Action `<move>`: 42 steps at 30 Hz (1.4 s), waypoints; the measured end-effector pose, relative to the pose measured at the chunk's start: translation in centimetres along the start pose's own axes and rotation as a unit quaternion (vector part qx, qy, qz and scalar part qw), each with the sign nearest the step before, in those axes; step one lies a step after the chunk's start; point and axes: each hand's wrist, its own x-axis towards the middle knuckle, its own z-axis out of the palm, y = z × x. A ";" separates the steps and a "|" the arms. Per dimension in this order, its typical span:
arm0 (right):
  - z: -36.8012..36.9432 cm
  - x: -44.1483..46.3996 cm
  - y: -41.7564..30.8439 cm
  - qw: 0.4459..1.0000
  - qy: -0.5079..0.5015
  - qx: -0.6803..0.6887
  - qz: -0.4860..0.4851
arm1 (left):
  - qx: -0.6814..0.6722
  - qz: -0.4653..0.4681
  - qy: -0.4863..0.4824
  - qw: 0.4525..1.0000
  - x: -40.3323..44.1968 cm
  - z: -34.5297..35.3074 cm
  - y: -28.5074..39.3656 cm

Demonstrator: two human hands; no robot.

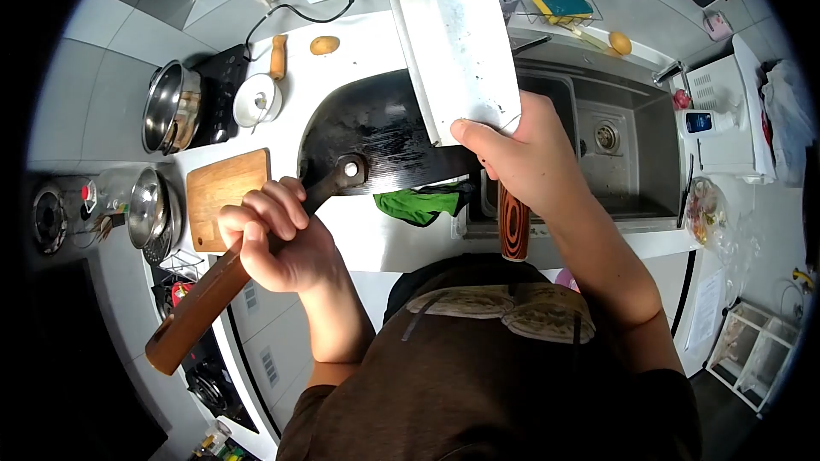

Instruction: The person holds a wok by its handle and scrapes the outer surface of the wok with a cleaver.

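My left hand (282,239) is wrapped round the long wooden handle of a black wok (367,128), tilted above the counter. Its dark surface has shiny streaks, and its right part is hidden. In my right hand (521,154) is the lower end of a long whitish metal panel (465,34) with a folded left edge and dark specks, thumb on its face. The panel stands in front of the wok; I cannot tell whether they touch. A green cloth (418,203) lies below the wok. Under my right forearm, a striped wooden handle (513,230) sticks out over the sink's front edge.
A steel sink (658,154) is on the right, with a sponge (564,4) in a wire rack behind it. On the left are a cutting board (224,188), a white bowl (257,96), a steel pot (171,107) and steel bowls (147,209). A potato (325,45) lies near the wall.
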 end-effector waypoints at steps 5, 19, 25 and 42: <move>-0.4 0.0 -0.2 0.998 -0.018 -0.028 0.048 | 0.000 0.000 0.008 1.000 -0.2 0.1 0.0; -0.6 -0.2 -0.5 0.998 -0.025 -0.053 0.022 | 0.001 0.003 0.002 1.000 -0.4 0.3 0.1; -0.7 0.0 -0.2 0.998 -0.024 -0.058 0.010 | -0.005 0.006 0.011 1.000 -0.1 0.4 -0.1; -0.8 -0.1 0.2 0.999 -0.026 -0.011 0.027 | -0.010 0.005 0.004 1.000 0.2 0.5 -0.2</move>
